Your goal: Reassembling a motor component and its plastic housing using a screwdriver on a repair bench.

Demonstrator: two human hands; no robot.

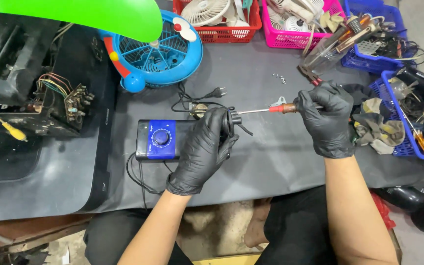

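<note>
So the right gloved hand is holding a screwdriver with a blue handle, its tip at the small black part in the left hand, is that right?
Not quite: the head view shows the screwdriver handle is orange-red, not blue. The rest stands: the right hand in a black glove grips it, and its tip meets the small black part held in the left hand.

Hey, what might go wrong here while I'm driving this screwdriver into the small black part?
The screwdriver tip points toward your left hand, which grips the small black part; a slip might jab the glove. The loose screws lying near the baskets might roll away. The black cord behind could snag.
</note>
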